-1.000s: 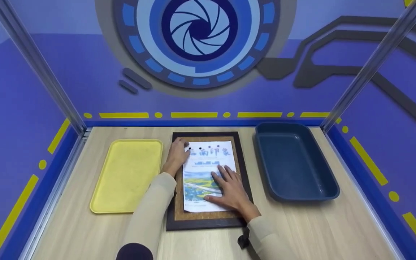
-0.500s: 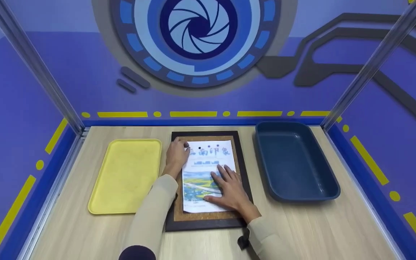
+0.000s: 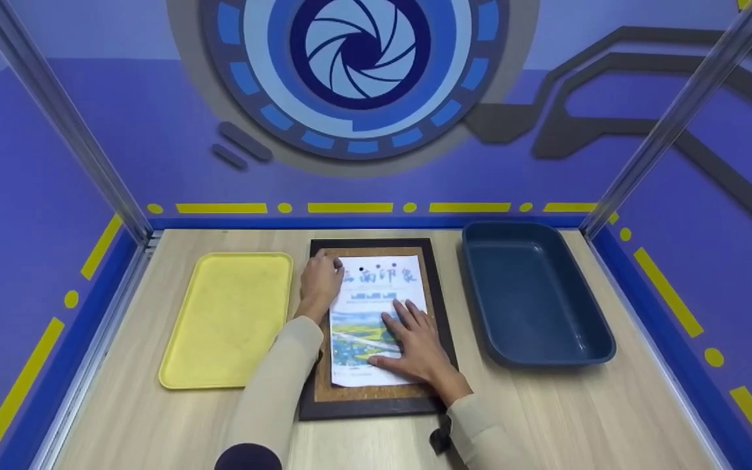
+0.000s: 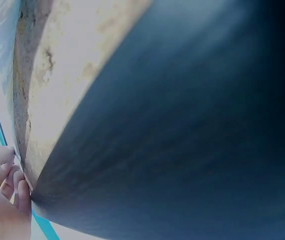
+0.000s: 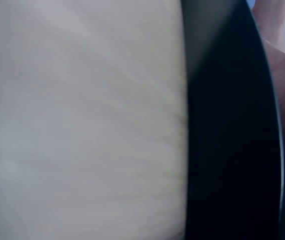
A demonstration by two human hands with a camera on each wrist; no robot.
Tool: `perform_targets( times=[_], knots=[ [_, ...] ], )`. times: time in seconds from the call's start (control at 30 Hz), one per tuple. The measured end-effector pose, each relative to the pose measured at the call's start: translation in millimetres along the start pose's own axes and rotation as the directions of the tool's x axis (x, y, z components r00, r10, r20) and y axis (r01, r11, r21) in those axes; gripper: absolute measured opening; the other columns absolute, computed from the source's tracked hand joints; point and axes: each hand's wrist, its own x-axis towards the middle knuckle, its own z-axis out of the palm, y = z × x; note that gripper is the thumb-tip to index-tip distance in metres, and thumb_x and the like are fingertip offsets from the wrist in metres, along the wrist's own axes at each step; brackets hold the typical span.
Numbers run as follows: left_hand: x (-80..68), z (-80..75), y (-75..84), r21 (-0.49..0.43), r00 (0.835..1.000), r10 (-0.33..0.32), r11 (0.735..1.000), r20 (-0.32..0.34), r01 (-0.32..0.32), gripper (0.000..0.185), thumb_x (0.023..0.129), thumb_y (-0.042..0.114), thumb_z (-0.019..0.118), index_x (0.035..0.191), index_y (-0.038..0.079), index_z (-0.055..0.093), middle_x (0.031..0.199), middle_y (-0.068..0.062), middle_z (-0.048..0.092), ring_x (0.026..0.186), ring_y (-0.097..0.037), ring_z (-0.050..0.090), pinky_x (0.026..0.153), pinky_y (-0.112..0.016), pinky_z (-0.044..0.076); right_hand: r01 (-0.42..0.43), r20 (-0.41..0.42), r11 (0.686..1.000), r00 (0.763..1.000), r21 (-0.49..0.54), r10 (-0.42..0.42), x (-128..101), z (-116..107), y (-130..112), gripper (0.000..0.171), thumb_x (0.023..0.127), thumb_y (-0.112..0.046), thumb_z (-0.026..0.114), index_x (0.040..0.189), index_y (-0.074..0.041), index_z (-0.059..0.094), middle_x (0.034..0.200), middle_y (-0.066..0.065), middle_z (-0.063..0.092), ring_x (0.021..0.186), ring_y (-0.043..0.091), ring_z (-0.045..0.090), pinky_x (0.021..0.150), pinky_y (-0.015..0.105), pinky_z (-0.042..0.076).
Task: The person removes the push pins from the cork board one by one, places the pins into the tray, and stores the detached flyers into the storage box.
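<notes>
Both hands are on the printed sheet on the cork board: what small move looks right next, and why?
Probably lift the left hand away from the sheet's top-left corner. The flat right hand holds the white printed paper sheet down on the dark-framed cork board, and one black pin shows along its top edge.

Sheet (image 3: pixel 376 307) on framed board (image 3: pixel 438 287); flat tray (image 3: pixel 226 320) left, deep bin (image 3: pixel 532 294) right.

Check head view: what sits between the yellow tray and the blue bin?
The dark-framed cork board with a printed sheet on it; left hand at the sheet's top-left corner, right hand flat on its lower part. Between yellow tray and blue bin, head view.
</notes>
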Motion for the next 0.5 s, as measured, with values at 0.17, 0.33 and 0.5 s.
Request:
perform_targets(
  times=[0.17, 0.33, 0.5],
  knots=[
    [0.7, 0.7, 0.7, 0.001, 1.000, -0.003, 1.000, -0.010, 0.003, 0.011, 0.103, 0.018, 0.071, 0.102, 0.009, 0.078, 0.130, -0.010, 0.066, 0.110, -0.032, 0.065, 0.092, -0.049, 0.055, 0.000, -0.001, 1.000, 1.000, -0.007, 0.000, 0.4, -0.1, 0.4, 0.100, 0.085, -0.081, 0.066, 0.159, -0.017, 0.050, 0.172, 0.015, 0.030, 0.159, 0.043, 0.021, 0.122, 0.070, 0.019],
    [-0.7, 2.1, 0.1, 0.037, 1.000, 0.007, 0.999, -0.011, -0.007, 0.014, 0.103, 0.020, 0.071, 0.106, 0.009, 0.078, 0.126, -0.009, 0.066, 0.109, -0.030, 0.065, 0.092, -0.047, 0.056, 0.004, -0.002, 1.000, 1.000, -0.011, -0.004, -0.4, -0.2, 0.4, 0.100, 0.084, -0.080, 0.067, 0.158, -0.015, 0.051, 0.171, 0.016, 0.032, 0.158, 0.045, 0.023, 0.121, 0.072, 0.020],
    [-2.6, 2.4, 0.1, 0.053, 0.999, 0.027, 0.998, -0.028, -0.026, 0.013, 0.103, 0.021, 0.071, 0.105, 0.010, 0.078, 0.124, -0.008, 0.067, 0.109, -0.029, 0.066, 0.091, -0.046, 0.057, 0.008, -0.009, 1.000, 1.000, -0.005, -0.008, -0.8, -0.3, 1.2, 0.098, 0.084, -0.077, 0.069, 0.158, -0.015, 0.052, 0.170, 0.017, 0.034, 0.157, 0.046, 0.025, 0.120, 0.073, 0.022]
  ],
)
